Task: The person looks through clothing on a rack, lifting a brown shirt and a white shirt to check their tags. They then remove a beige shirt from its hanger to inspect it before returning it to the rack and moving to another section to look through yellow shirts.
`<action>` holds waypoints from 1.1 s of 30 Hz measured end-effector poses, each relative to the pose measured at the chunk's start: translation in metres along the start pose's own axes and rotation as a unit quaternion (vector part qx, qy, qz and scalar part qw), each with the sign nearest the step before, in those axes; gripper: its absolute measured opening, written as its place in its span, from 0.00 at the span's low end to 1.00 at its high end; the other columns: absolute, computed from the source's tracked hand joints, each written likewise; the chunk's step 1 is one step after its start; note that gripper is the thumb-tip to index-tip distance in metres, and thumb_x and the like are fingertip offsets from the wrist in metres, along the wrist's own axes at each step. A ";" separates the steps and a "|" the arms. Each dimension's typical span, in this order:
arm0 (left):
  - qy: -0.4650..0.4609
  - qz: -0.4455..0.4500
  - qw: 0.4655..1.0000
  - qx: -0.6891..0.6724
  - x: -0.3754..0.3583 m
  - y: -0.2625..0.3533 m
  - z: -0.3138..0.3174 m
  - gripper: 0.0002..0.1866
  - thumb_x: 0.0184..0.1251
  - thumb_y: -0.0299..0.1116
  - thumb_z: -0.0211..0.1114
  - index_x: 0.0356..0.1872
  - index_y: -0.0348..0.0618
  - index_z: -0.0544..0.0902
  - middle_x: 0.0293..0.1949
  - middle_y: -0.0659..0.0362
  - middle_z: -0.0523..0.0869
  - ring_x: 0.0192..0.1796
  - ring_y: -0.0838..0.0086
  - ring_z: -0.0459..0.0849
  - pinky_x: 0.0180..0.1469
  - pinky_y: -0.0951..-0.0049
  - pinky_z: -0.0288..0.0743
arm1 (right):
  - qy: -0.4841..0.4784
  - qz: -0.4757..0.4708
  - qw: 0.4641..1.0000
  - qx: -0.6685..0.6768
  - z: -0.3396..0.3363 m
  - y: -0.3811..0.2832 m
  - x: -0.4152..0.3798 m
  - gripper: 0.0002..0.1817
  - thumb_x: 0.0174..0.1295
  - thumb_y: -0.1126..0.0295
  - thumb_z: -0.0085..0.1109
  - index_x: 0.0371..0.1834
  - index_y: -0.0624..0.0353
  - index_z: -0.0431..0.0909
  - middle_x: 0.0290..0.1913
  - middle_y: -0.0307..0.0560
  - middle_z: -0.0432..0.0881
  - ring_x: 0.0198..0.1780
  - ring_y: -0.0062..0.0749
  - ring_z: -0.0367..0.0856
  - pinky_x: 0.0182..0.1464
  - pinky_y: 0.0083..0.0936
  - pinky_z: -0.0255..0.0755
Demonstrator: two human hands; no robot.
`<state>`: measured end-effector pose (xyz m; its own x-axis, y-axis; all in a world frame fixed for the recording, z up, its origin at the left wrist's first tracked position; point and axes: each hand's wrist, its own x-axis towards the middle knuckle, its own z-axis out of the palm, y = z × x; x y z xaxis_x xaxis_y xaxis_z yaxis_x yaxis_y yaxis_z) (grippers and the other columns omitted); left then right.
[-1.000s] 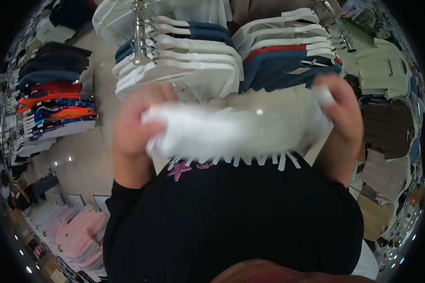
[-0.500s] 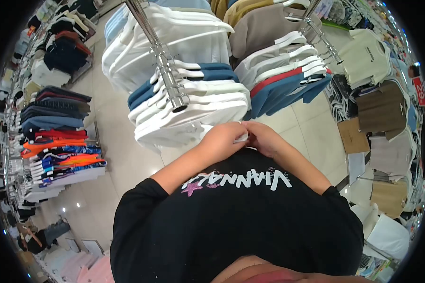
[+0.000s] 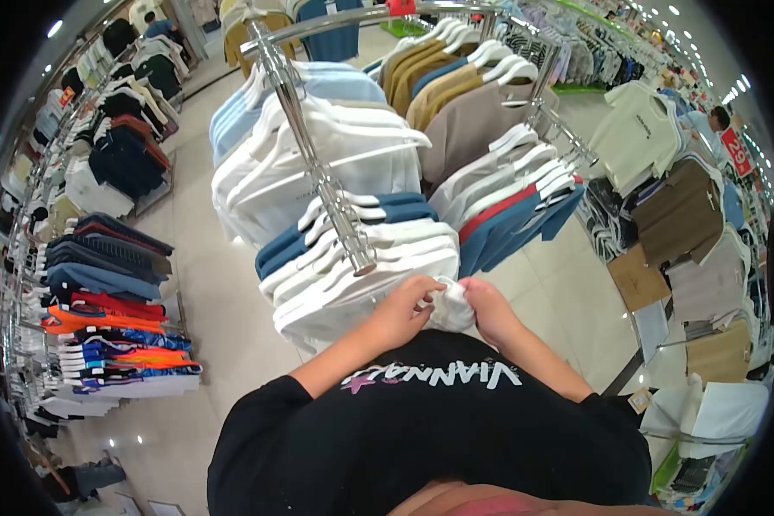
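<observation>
In front of my chest, a bunched white garment (image 3: pixel 456 311) is stretched between my two hands. My left hand (image 3: pixel 402 310) is closed, thumb and forefinger pinching the garment's upper left edge, the other fingers curled below. On its other side my right hand (image 3: pixel 493 311) is closed on the fabric, fingers wrapped in. Just beyond my left hand, white shirts (image 3: pixel 387 277) hang on white hangers from a chrome arm (image 3: pixel 340 219). The lower part of the garment is hidden behind my black T-shirt (image 3: pixel 430 421).
A chrome rack (image 3: pixel 387 24) carries blue, white, grey and tan tops. Dark and orange clothes (image 3: pixel 116 318) hang along the left. On the right are a brown shirt (image 3: pixel 679 215), a cardboard box (image 3: pixel 638 277) and a red price sign (image 3: pixel 736 153). Other people (image 3: pixel 159 27) are in the distance.
My hands have moved apart, and more of the white garment shows between them. The view has tilted up, so the rack's top and the far store now show.
</observation>
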<state>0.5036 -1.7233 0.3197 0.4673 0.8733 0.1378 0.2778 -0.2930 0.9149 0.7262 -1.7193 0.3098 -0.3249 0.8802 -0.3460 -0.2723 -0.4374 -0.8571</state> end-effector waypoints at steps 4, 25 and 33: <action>-0.043 0.103 0.991 0.070 0.006 -0.017 -0.002 0.29 0.53 0.14 0.68 0.59 0.41 0.79 0.66 0.50 0.76 0.67 0.55 0.77 0.66 0.62 0.73 | -0.132 0.028 0.969 -0.206 0.012 -0.007 -0.006 0.13 0.70 0.75 0.49 0.51 0.61 0.84 0.42 0.37 0.85 0.43 0.19 0.80 0.49 0.20 0.74; 0.018 -0.005 0.975 0.222 -0.079 0.004 -0.054 0.10 0.56 0.29 0.74 0.37 0.39 0.84 0.53 0.51 0.84 0.59 0.53 0.80 0.62 0.57 0.75 | -0.243 -0.002 0.854 -0.460 0.050 -0.054 -0.017 0.16 0.72 0.60 0.62 0.49 0.62 0.85 0.38 0.47 0.88 0.41 0.29 0.84 0.48 0.28 0.76; 0.077 -0.044 0.959 0.269 -0.102 0.003 -0.051 0.11 0.57 0.30 0.76 0.37 0.37 0.85 0.56 0.52 0.84 0.59 0.52 0.80 0.63 0.58 0.75 | -0.172 -0.012 0.875 -0.452 0.034 -0.052 -0.021 0.16 0.70 0.60 0.65 0.48 0.63 0.85 0.41 0.50 0.89 0.43 0.32 0.85 0.51 0.28 0.76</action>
<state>0.4140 -1.7932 0.3274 0.3042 0.9387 0.1621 0.7231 -0.3383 0.6023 0.7165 -1.7213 0.3745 -0.6240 0.7118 -0.3223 0.4955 0.0415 -0.8676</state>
